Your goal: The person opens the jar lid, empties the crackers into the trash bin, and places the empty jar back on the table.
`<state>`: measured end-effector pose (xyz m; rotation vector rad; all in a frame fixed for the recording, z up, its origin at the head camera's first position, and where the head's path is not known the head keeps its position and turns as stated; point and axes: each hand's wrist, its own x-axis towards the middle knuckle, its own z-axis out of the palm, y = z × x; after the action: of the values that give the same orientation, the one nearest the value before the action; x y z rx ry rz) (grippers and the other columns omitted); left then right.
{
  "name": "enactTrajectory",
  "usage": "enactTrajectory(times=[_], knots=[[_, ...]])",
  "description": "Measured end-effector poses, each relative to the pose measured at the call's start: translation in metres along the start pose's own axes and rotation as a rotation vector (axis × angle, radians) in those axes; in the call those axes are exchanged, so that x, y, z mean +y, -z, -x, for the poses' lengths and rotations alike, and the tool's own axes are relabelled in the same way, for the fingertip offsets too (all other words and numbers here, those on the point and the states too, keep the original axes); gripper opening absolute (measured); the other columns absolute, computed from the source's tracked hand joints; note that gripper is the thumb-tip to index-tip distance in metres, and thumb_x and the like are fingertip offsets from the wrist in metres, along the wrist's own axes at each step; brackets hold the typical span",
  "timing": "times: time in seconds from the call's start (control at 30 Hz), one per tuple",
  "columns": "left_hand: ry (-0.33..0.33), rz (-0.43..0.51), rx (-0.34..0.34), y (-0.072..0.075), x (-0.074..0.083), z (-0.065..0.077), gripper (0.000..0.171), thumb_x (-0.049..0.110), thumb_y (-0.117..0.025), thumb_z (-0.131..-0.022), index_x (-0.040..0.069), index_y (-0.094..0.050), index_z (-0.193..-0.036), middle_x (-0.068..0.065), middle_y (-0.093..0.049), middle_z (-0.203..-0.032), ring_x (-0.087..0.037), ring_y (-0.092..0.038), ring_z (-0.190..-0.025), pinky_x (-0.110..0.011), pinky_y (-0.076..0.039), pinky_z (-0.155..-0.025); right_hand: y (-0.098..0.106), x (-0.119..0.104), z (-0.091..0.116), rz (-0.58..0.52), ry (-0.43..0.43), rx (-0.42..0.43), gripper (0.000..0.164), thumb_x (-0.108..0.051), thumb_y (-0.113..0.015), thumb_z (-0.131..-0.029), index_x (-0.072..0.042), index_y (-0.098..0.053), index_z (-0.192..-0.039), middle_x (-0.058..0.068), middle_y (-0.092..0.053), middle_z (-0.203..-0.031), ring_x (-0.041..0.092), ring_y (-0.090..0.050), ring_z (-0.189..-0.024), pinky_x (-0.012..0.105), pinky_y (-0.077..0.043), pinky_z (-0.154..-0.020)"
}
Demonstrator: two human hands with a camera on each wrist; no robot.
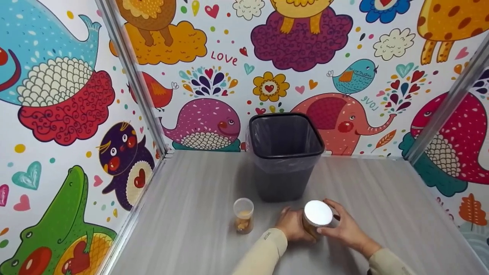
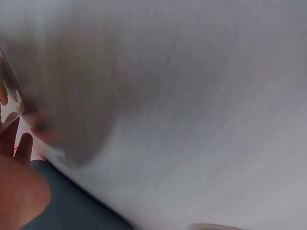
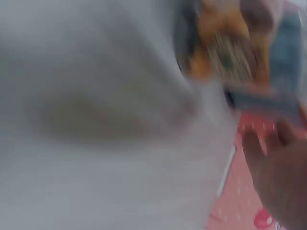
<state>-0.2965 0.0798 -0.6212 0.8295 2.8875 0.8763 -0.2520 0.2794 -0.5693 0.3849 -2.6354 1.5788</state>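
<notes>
Though lidded, jar (image 1: 318, 214) between both hands (image 1: 293, 225) (image 1: 348, 230)

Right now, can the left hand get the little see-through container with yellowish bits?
Probably yes, once it lets go: the left hand is busy holding the white-topped jar, but only bare table seems to lie between it and the see-through container.

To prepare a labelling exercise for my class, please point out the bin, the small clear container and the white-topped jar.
Bin (image 1: 284, 185): head view, on its dark front wall.
Small clear container (image 1: 244, 224): head view, on its front wall.
White-topped jar (image 1: 318, 212): head view, on its white top.
</notes>
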Motion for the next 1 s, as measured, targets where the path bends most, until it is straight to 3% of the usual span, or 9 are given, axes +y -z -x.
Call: enactTrajectory(times=[0.2, 0.33, 0.47, 0.6, 0.83, 1.0], knots=[[0.011, -0.07, 0.027, 0.002, -0.006, -0.003, 0.083, 0.051, -0.094, -0.055, 0.025, -0.063, -0.127, 0.021, -0.067, -0.113, 0.005, -0.058, -0.107, -0.04, -0.029, -0.112, -0.037, -0.007, 0.001, 0.063, -0.057, 0.219, 0.096, -0.027, -0.09, -0.074, 0.01, -0.036, -0.145, 0.031, -0.035, -0.147, 0.044, -0.038, -0.133, 0.058, -0.039, -0.101], [0.01, -0.091, 0.032, 0.003, -0.007, -0.004, 0.083, 0.052, -0.094, -0.054, 0.025, -0.064, -0.127, 0.021, -0.067, -0.113, 0.005, -0.058, -0.107, -0.04, -0.03, -0.111, -0.042, -0.005, -0.002, 0.097, -0.068, 0.264, 0.096, -0.029, -0.091, -0.072, 0.008, -0.039, -0.144, 0.029, -0.038, -0.147, 0.041, -0.041, -0.132, 0.057, -0.04, -0.101], [0.008, -0.085, 0.022, 0.006, -0.006, -0.004, 0.083, 0.053, -0.093, -0.055, 0.025, -0.064, -0.127, 0.021, -0.066, -0.113, 0.006, -0.057, -0.107, -0.039, -0.03, -0.112, -0.035, -0.001, -0.004, 0.146, -0.027, 0.249, 0.095, -0.03, -0.093, -0.068, 0.005, -0.045, -0.142, 0.025, -0.044, -0.144, 0.038, -0.044, -0.131, 0.053, -0.042, -0.099], [-0.012, -0.057, 0.002, 0.006, -0.003, -0.006, 0.082, 0.052, -0.094, -0.055, 0.024, -0.064, -0.126, 0.022, -0.067, -0.112, 0.007, -0.057, -0.105, -0.039, -0.029, -0.112, -0.016, 0.002, -0.008, 0.13, 0.023, 0.129, 0.093, -0.03, -0.094, -0.067, 0.001, -0.049, -0.142, 0.019, -0.049, -0.143, 0.033, -0.047, -0.129, 0.045, -0.045, -0.097], [-0.024, -0.004, -0.029, 0.003, 0.001, -0.005, 0.081, 0.046, -0.096, -0.054, 0.025, -0.065, -0.125, 0.023, -0.066, -0.111, 0.008, -0.057, -0.105, -0.041, -0.028, -0.113, 0.025, 0.006, -0.027, 0.056, 0.155, -0.236, 0.083, -0.016, -0.092, -0.068, -0.005, -0.052, -0.141, 0.02, -0.047, -0.146, 0.04, -0.042, -0.131, 0.028, -0.04, -0.099], [-0.019, -0.008, -0.031, 0.003, -0.002, -0.005, 0.082, 0.046, -0.096, -0.054, 0.026, -0.064, -0.126, 0.024, -0.065, -0.113, 0.01, -0.055, -0.106, -0.041, -0.027, -0.113, 0.029, 0.008, -0.034, 0.015, 0.133, -0.336, 0.086, -0.015, -0.09, -0.071, -0.002, -0.047, -0.145, 0.025, -0.041, -0.149, 0.045, -0.037, -0.133, 0.03, -0.04, -0.099]])
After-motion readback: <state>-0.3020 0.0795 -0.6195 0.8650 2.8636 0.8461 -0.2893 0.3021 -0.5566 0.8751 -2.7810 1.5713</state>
